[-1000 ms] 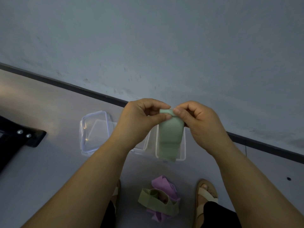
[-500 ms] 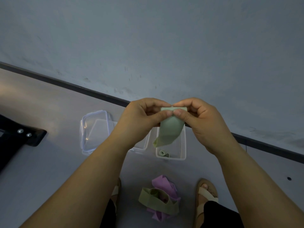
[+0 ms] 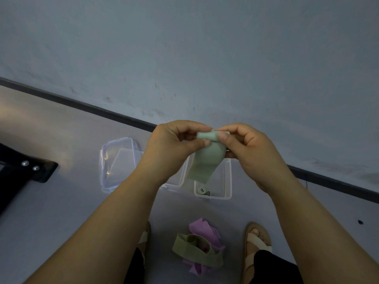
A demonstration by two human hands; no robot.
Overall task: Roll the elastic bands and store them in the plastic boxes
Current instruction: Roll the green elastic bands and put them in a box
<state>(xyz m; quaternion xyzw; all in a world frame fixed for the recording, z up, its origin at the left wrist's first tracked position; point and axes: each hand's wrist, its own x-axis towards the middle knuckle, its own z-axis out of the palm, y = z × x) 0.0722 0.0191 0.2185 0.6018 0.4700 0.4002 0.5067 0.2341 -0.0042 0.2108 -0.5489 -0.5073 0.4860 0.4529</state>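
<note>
The left hand (image 3: 170,144) and right hand (image 3: 246,148) each pinch the half-rolled band (image 3: 209,154) directly above the box (image 3: 228,181), and its loose tail hangs toward the box. If either pinch slackens, the springy coil will likely unwind. An uneven roll may also not fit beside the stored roll (image 3: 203,190) in the box.

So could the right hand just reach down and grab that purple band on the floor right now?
Probably not yet: the right hand and the left hand both pinch the partly rolled green band. Nothing blocks the way down, but the olive band lies partly over the purple band.
</note>
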